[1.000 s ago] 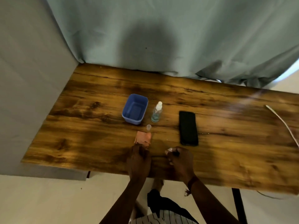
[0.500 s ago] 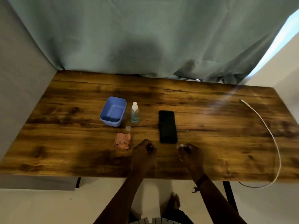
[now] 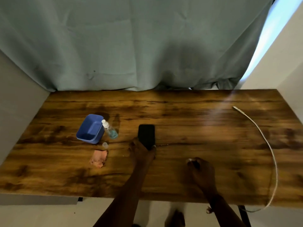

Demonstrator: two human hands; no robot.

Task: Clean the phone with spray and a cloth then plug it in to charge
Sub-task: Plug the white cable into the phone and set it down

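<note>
A black phone (image 3: 146, 134) lies face up near the middle of the wooden table (image 3: 196, 128). My left hand (image 3: 142, 150) grips its near end, thumb on the left edge and fingers on the right. My right hand (image 3: 200, 169) rests on the table to the right, fingers curled shut with nothing in them. A small clear spray bottle (image 3: 110, 131) with blue liquid stands left of the phone, its clear cap (image 3: 105, 145) loose in front of it. A crumpled pink cloth (image 3: 98, 158) lies nearer me. A white charging cable (image 3: 262, 136) curves along the right side.
A blue plastic tub (image 3: 91, 128) stands just left of the spray bottle. A grey-green curtain (image 3: 131, 46) hangs behind the table's far edge. Walls close in on the left and right. The cable runs off the near right corner.
My left hand has left the pink cloth, moved right and forward, and closed on the phone's near end. My right hand shifted right, still curled. The view has swung right.
</note>
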